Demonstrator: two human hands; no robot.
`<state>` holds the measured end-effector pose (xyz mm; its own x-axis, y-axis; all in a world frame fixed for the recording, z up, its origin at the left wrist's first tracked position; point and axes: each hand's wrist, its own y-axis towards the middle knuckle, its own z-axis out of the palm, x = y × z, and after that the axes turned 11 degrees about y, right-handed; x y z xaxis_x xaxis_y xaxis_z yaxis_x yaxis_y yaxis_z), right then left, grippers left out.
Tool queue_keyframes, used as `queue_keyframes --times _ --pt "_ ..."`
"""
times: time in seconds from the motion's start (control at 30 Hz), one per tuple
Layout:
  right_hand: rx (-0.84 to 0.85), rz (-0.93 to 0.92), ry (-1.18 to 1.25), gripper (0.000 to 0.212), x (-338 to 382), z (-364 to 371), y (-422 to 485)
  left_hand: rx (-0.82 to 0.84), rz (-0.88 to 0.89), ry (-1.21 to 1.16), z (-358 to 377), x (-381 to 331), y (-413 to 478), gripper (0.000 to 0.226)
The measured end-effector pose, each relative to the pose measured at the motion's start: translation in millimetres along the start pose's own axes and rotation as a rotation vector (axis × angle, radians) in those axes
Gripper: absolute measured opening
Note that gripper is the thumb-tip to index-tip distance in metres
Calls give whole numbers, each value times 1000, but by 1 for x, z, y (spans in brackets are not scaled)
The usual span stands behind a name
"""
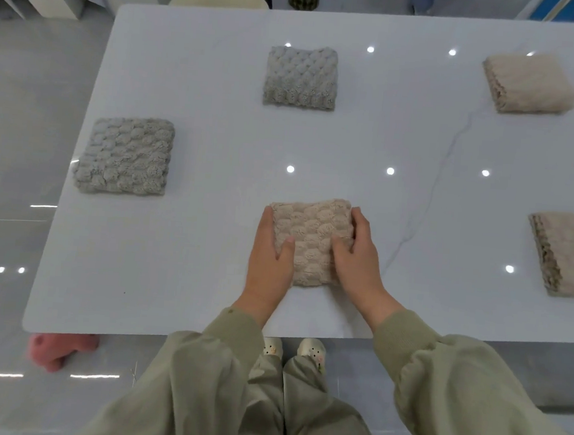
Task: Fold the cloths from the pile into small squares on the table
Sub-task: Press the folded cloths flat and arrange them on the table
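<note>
White marbled desk [216, 136] is filling most of the view, with pale tiles around it and a pink thing [58, 350] lying on the floor under its near-left corner. Going left to right, a grey square [125, 156] is sitting near the left edge, a second grey square [300, 77] is lying farther back, and a beige cloth [311, 236] is resting by the near edge, right in front of the person. Well apart on the right, a folded beige cloth [529, 83] is lying at the back and another [571, 253] is running out of view at the edge. No unfolded pile is showing.

The left hand [270, 260] is cupping the beige cloth's left side, thumb on top and fingers [265, 220] held together along the edge. The right hand [356, 257] is pressing the right side, its fingers [359, 219] together and curled over the far corner, thumb on top. Both hands are holding the cloth, neither lifting it.

This looks like the last squaring of a finished fold. To do it well, the palms should be pushing inward evenly, the thumbs flattening the plush top, and the edges lining up before the hands let go, since thick pile tends to spring open.
</note>
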<state>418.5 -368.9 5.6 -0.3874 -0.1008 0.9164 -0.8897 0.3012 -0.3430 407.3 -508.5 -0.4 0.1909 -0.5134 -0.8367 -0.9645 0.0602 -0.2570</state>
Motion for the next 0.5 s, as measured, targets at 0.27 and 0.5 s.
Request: queue_keyframes --times 0.27,0.5 --pt "-76 -33 -88 58 1 -15 -13 116 386 608 -27 -16 13 58" --pt "-196 38 -25 56 -1 -17 -34 297 671 786 -26 -40 37 55"
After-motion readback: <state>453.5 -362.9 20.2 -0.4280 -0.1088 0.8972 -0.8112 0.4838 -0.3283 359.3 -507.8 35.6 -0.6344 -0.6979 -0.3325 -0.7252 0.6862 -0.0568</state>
